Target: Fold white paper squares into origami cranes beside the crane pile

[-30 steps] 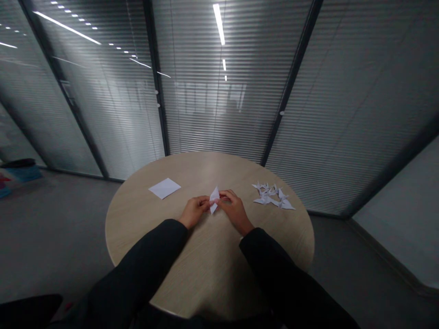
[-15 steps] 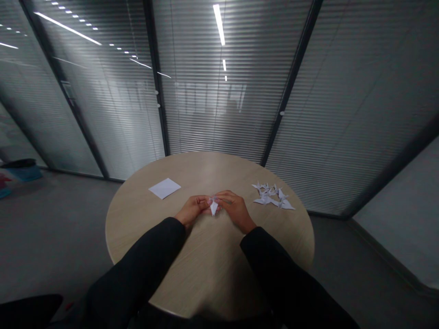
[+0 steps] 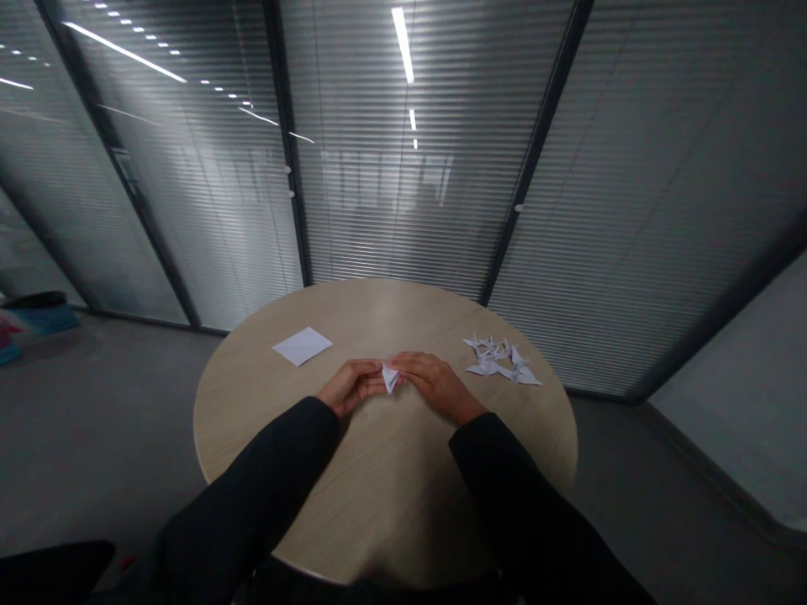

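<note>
Your left hand (image 3: 354,388) and right hand (image 3: 435,385) pinch a small folded white paper (image 3: 390,378) between them, its tip toward you, over the round surface (image 3: 378,479). Beyond your left hand lies a flat white sheet (image 3: 303,346); off right, folded paper figures (image 3: 488,368) cluster.

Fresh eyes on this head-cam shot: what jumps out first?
Probably the small folded white paper at the middle of the round wooden table, held between the left hand and the right hand. Next, the cluster of white folded paper pieces toward the table's right edge, and the flat white sheet on the left. Behind the table, tall glass panels with blinds carry bright streaks of light.
</note>
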`<state>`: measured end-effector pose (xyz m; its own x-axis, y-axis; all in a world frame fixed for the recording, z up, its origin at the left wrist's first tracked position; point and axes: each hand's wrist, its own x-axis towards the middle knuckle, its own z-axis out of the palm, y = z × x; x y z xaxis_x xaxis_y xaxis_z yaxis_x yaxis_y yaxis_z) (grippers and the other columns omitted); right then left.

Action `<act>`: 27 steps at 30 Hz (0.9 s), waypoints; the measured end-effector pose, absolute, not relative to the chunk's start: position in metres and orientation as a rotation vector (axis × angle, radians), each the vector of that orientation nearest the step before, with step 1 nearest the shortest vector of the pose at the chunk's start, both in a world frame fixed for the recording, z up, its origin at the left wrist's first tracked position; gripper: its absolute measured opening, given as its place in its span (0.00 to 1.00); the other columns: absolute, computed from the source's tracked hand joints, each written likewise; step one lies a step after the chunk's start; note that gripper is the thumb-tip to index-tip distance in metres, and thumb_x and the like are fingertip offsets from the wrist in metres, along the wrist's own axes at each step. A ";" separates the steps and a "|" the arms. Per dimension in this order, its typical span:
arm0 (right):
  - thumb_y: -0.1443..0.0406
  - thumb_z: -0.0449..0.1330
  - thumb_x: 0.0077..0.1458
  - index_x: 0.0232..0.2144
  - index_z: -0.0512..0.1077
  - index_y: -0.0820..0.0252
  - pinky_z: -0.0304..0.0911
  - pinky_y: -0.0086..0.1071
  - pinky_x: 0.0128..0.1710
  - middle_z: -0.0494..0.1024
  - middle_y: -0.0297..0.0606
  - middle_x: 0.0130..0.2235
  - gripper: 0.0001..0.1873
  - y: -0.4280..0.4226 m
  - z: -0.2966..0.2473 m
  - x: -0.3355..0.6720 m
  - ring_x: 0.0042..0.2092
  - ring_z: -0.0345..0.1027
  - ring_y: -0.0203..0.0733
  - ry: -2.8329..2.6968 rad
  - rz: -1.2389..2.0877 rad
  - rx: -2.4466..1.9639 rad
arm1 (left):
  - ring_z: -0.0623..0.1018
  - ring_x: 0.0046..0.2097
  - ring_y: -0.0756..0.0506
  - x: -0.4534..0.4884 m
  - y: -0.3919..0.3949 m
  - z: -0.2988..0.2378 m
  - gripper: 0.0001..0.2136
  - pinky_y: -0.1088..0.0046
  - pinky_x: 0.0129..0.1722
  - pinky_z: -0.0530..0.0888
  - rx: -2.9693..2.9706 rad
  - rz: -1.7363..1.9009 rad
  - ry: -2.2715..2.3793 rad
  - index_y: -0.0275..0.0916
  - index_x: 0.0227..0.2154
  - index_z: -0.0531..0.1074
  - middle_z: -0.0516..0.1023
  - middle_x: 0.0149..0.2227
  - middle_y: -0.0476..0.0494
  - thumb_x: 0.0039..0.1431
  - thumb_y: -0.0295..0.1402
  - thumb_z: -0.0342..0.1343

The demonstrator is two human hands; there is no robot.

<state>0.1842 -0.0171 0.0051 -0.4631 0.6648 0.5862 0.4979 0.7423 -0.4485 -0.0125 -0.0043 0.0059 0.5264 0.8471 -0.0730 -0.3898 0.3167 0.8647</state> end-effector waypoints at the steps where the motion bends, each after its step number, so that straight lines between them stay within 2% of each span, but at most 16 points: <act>1: 0.66 0.53 0.59 0.48 0.74 0.49 0.60 0.45 0.55 0.78 0.35 0.49 0.17 -0.018 0.006 0.185 0.53 0.68 0.45 -2.180 0.258 -0.883 | 0.81 0.34 0.44 -0.012 -0.005 0.007 0.09 0.71 0.38 0.77 0.899 0.887 0.593 0.26 0.32 0.76 0.80 0.31 0.31 0.58 0.27 0.53; 4: 0.68 0.50 0.59 0.51 0.71 0.48 0.58 0.45 0.57 0.75 0.34 0.52 0.20 -0.021 0.007 0.184 0.56 0.65 0.43 -2.220 0.223 -0.911 | 0.81 0.33 0.46 -0.012 -0.006 0.008 0.09 0.74 0.37 0.77 0.914 0.923 0.609 0.26 0.32 0.76 0.81 0.32 0.31 0.59 0.29 0.54; 8: 0.69 0.49 0.58 0.52 0.71 0.48 0.55 0.45 0.60 0.71 0.34 0.56 0.22 -0.023 0.006 0.180 0.59 0.61 0.43 -2.177 0.278 -0.909 | 0.80 0.34 0.48 -0.013 -0.006 0.008 0.06 0.77 0.38 0.76 0.993 0.945 0.604 0.27 0.32 0.77 0.81 0.32 0.35 0.53 0.26 0.60; 12: 0.63 0.50 0.60 0.57 0.65 0.49 0.54 0.44 0.61 0.70 0.35 0.57 0.22 -0.027 0.006 0.172 0.59 0.61 0.42 -1.959 0.617 -0.830 | 0.80 0.35 0.46 -0.014 0.000 0.005 0.14 0.73 0.39 0.75 1.105 1.078 0.606 0.29 0.34 0.78 0.81 0.33 0.36 0.46 0.34 0.66; 15: 0.59 0.52 0.61 0.60 0.60 0.50 0.58 0.44 0.57 0.75 0.37 0.52 0.25 -0.029 0.006 0.167 0.54 0.68 0.43 -1.732 0.807 -0.896 | 0.79 0.34 0.45 -0.013 0.005 0.001 0.19 0.71 0.38 0.74 1.261 1.202 0.705 0.30 0.35 0.78 0.81 0.32 0.37 0.43 0.40 0.67; 17: 0.56 0.54 0.59 0.55 0.67 0.54 0.61 0.42 0.54 0.78 0.40 0.48 0.22 -0.027 0.004 0.165 0.50 0.70 0.45 -1.643 0.811 -0.971 | 0.79 0.35 0.44 -0.012 0.006 -0.002 0.19 0.69 0.38 0.73 1.416 1.260 0.769 0.32 0.35 0.78 0.82 0.34 0.37 0.45 0.43 0.65; 19: 0.55 0.55 0.58 0.44 0.75 0.58 0.62 0.40 0.52 0.79 0.42 0.45 0.17 -0.025 0.001 0.165 0.48 0.71 0.45 -1.636 0.750 -1.000 | 0.78 0.37 0.43 -0.011 0.004 -0.006 0.18 0.67 0.40 0.73 1.557 1.289 0.786 0.33 0.36 0.78 0.81 0.36 0.38 0.49 0.44 0.61; 21: 0.56 0.57 0.56 0.37 0.78 0.58 0.64 0.39 0.49 0.79 0.42 0.42 0.15 -0.023 -0.001 0.165 0.46 0.72 0.45 -1.657 0.697 -0.983 | 0.78 0.39 0.43 -0.011 0.001 -0.007 0.16 0.67 0.41 0.73 1.696 1.289 0.828 0.34 0.37 0.77 0.81 0.37 0.39 0.53 0.42 0.58; 27: 0.57 0.60 0.54 0.36 0.78 0.57 0.66 0.37 0.46 0.80 0.40 0.40 0.12 -0.021 -0.001 0.165 0.43 0.73 0.44 -1.663 0.639 -0.935 | 0.79 0.38 0.45 -0.015 -0.007 -0.003 0.13 0.70 0.40 0.71 1.878 1.285 0.888 0.37 0.43 0.70 0.81 0.34 0.44 0.58 0.38 0.54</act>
